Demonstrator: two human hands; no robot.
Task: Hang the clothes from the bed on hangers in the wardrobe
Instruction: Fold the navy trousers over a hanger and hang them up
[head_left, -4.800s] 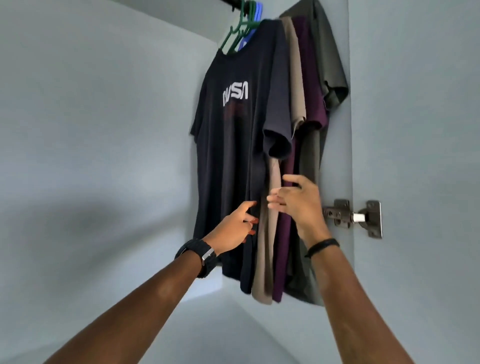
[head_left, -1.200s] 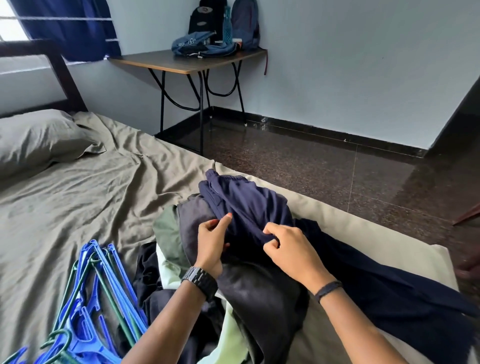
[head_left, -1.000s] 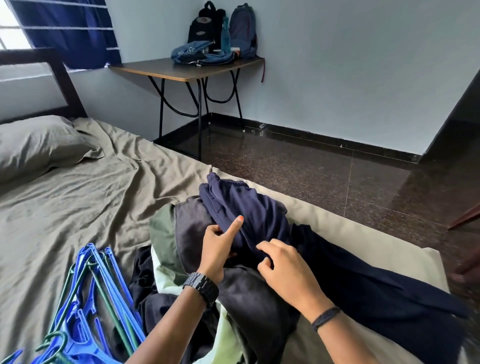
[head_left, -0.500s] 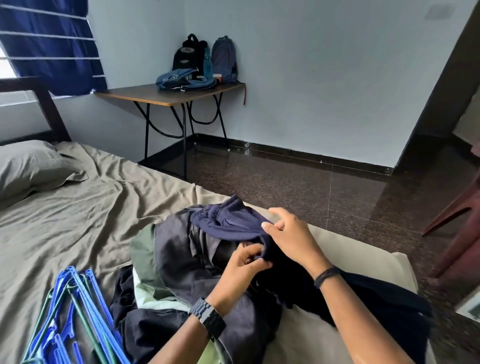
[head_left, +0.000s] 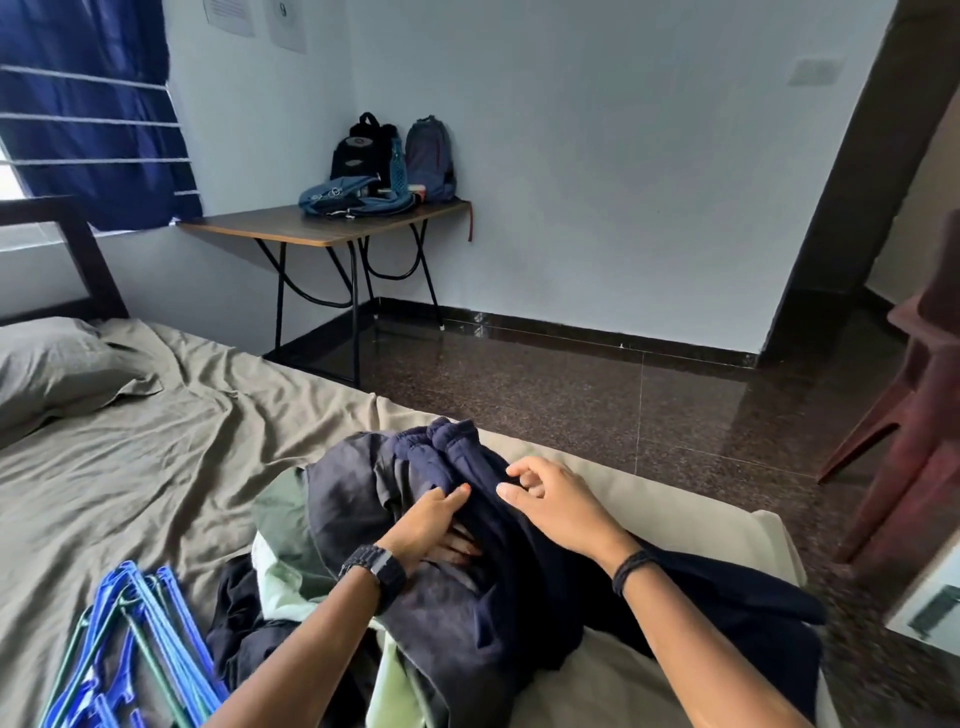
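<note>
A pile of clothes lies on the bed near its right edge: a navy garment with a gathered waistband on top, a dark grey one under it, pale green cloth and a black piece below. My left hand rests flat on the pile with its fingers tucked into a fold of the navy garment. My right hand hovers just above the navy cloth, fingers spread and curled, holding nothing. A bunch of blue and green hangers lies on the sheet at the lower left.
A grey pillow sits at the bed's head. A folding table with backpacks stands against the far wall. Dark polished floor runs right of the bed, with a brown chair at the right edge and a doorway behind it.
I turned from the wardrobe to the bed. In the last half second my right hand let go of the navy garment and opened above it; my left hand slid into the fold.
</note>
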